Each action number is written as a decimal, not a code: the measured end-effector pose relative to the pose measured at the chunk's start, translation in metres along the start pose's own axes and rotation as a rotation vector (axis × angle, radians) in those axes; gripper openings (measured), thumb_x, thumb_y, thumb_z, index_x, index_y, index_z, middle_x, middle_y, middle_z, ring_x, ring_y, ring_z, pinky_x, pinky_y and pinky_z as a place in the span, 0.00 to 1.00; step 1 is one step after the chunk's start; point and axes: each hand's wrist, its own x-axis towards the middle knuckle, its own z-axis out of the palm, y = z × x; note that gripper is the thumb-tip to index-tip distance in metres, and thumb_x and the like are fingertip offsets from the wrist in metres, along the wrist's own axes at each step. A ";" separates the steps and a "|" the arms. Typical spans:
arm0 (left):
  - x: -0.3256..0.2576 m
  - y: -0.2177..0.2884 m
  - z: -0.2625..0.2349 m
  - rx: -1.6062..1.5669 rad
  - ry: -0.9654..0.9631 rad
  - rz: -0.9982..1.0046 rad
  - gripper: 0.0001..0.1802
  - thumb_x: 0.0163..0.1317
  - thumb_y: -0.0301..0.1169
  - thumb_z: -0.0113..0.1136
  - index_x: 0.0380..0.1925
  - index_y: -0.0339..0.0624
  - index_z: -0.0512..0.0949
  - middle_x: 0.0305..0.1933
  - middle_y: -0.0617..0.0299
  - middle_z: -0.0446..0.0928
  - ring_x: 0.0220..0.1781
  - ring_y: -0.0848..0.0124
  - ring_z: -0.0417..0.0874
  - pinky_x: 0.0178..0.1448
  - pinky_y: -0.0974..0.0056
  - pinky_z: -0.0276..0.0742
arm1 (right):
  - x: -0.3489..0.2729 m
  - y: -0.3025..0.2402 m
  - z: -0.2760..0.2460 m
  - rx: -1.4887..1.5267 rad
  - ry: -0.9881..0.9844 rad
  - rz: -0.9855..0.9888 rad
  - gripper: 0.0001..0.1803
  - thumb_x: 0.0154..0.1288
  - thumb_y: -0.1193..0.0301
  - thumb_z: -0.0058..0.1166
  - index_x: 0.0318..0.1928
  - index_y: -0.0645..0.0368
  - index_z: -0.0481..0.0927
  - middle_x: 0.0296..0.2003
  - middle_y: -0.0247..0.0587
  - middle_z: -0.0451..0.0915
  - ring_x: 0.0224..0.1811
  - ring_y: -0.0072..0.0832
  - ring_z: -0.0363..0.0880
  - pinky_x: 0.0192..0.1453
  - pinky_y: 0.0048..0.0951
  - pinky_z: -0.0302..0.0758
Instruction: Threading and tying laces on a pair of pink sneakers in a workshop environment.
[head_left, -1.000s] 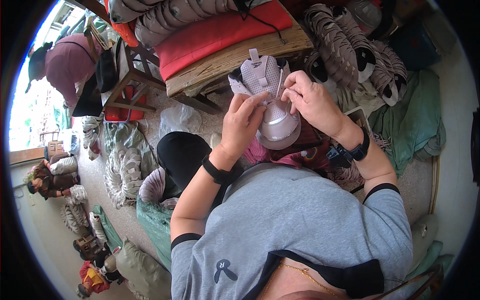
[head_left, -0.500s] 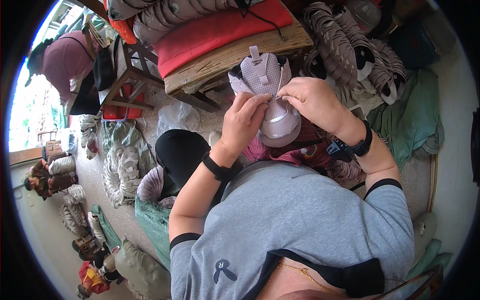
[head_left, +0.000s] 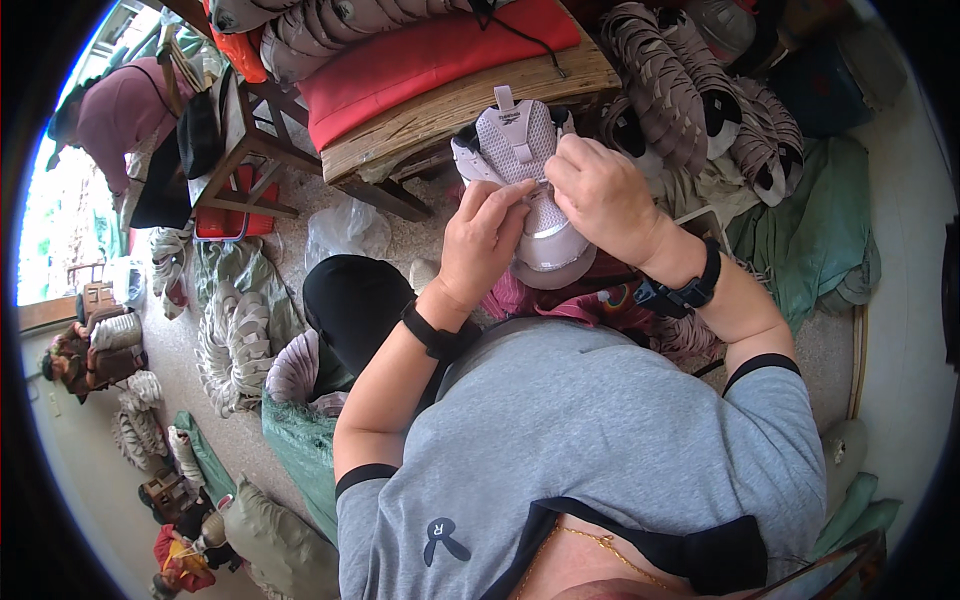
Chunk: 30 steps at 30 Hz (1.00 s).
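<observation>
A wooden bench [head_left: 450, 122] stands in front of me, red cloth [head_left: 400, 75] perhaps padding its top. Near its edge, the pale pink shoe upper [head_left: 542, 222] sits toe toward me, likely so both hands reach its throat. My left hand [head_left: 478, 240] pinches the upper there, seemingly steadying it; my right hand [head_left: 608, 198] curls against the opposite side, its grasp hidden, so I cannot tell what it holds. Small dark lettering [head_left: 511, 118] marks the tongue [head_left: 510, 138].
</observation>
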 end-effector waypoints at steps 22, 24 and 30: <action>0.005 0.007 0.002 -0.093 0.043 -0.193 0.11 0.57 0.22 0.66 0.41 0.38 0.79 0.34 0.57 0.72 0.30 0.65 0.77 0.36 0.62 0.76 | 0.000 0.004 0.006 0.159 -0.168 0.225 0.10 0.61 0.77 0.58 0.43 0.64 0.76 0.34 0.49 0.78 0.36 0.41 0.80 0.42 0.36 0.76; 0.005 0.007 0.003 -0.092 0.047 -0.193 0.11 0.57 0.22 0.66 0.40 0.38 0.79 0.34 0.57 0.72 0.30 0.64 0.77 0.36 0.62 0.76 | 0.002 0.005 0.004 0.262 -0.160 0.259 0.08 0.61 0.77 0.58 0.40 0.64 0.77 0.34 0.48 0.77 0.36 0.39 0.79 0.42 0.34 0.76; 0.004 0.007 0.004 -0.099 0.063 -0.206 0.10 0.57 0.22 0.66 0.39 0.38 0.79 0.34 0.57 0.72 0.30 0.64 0.77 0.36 0.62 0.76 | 0.000 0.010 0.007 0.549 -0.118 0.324 0.04 0.61 0.77 0.59 0.35 0.65 0.79 0.34 0.42 0.77 0.36 0.30 0.78 0.41 0.30 0.75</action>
